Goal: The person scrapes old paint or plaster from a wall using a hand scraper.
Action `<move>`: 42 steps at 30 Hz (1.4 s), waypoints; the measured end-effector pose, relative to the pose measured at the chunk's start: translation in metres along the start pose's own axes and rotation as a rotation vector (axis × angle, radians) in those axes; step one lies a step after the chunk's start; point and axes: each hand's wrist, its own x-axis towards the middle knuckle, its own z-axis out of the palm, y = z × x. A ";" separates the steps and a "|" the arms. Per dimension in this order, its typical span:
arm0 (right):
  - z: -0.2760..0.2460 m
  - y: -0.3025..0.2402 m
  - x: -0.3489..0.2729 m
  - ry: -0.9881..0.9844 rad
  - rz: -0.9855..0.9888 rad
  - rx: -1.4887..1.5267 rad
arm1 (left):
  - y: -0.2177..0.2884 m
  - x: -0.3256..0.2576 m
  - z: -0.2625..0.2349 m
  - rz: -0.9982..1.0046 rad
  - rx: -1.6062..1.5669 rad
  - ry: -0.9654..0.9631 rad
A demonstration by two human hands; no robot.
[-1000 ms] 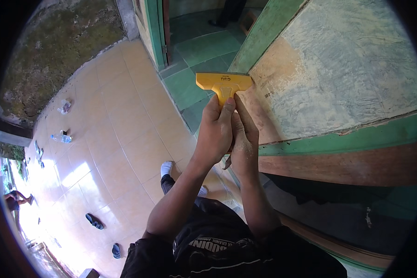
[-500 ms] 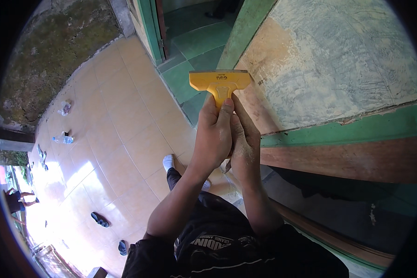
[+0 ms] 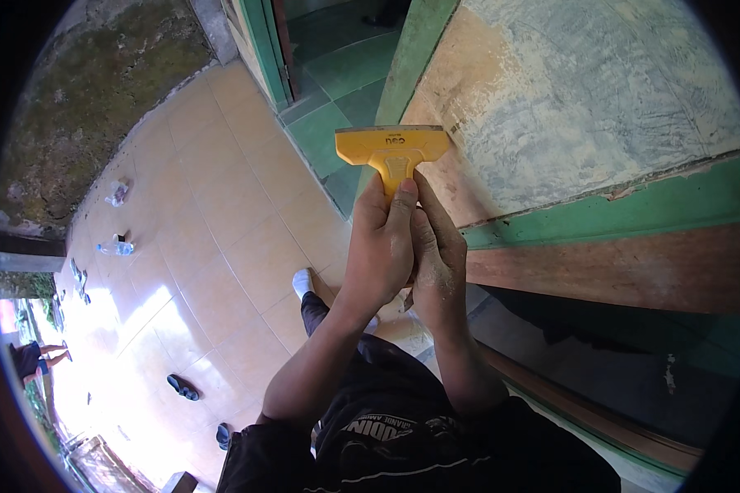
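Both hands grip one yellow scraper (image 3: 393,152) by its handle. Left hand (image 3: 380,246) wraps the handle, fingers closed, index finger laid up along the stem. Right hand (image 3: 437,261) clamps beside and under it, fingers closed on the same handle, touching the left hand. Scraper's wide blade end points up and away, its edge against the door panel (image 3: 584,99) at the border between bare tan wood and the chalky grey-white coat. Green painted frame (image 3: 633,205) runs below that panel, brown wood under it.

Doing this well, by my read: keep the blade low and flat to the panel, push with both hands evenly, short strokes along the grain, don't let a corner dig into the wood.

Hard to tell: the blade edge itself is thin and dark, actual contact with the panel unclear. Handle's lower end hidden inside the hands. Right thumb not visible. Tiled floor (image 3: 222,238) at left holds a plastic bottle (image 3: 115,246) and sandals (image 3: 182,386), small and blurred. Picture's rim is black, bottom right dark.
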 end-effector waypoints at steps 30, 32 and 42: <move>-0.019 -0.007 -0.048 0.081 0.042 -0.098 | -0.008 -0.044 0.018 -0.058 -0.026 -0.079; -0.020 -0.008 -0.053 0.092 0.050 -0.090 | -0.008 -0.049 0.019 -0.068 -0.025 -0.081; -0.028 -0.006 -0.070 0.104 0.056 -0.121 | -0.017 -0.063 0.022 -0.134 -0.033 -0.133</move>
